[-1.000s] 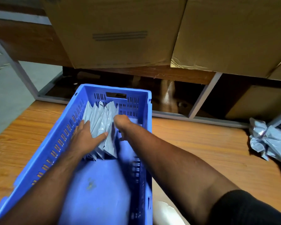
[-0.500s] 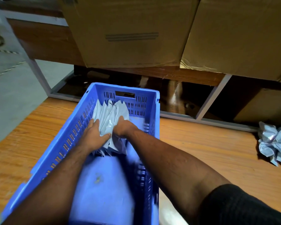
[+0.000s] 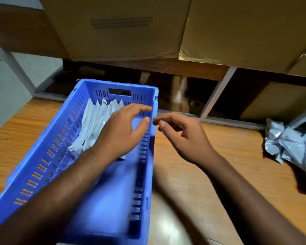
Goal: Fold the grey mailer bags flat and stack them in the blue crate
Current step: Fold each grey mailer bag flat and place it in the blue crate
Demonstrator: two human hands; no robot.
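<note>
Both hands have come up off the folded mailer bags (image 3: 95, 126) since half a second ago, when they were pressing the row together inside the blue crate (image 3: 48, 144). The left hand (image 3: 120, 133) is now hovering over the crate's right wall, fingers spread and relaxed, its grip holding nothing. The right hand (image 3: 182, 137) has left the crate altogether and is hanging above the bare counter (image 3: 228, 174) just outside that wall, fingers loosely bent and its grip empty too; the two thumbs are nearly meeting over the rim.

The folded grey bags are standing on edge in a leaning row at the far end of the crate, against its left wall and below the handle slot. The near half of the crate floor is lying bare. The crate itself is sitting toward the counter's left edge, running from the near edge to the far one.

A crumpled heap of unfolded grey mailers (image 3: 293, 144) is lying at the counter's right edge, well apart from the crate. Cardboard boxes (image 3: 124, 27) are sitting on the shelf beyond the counter's far edge.
</note>
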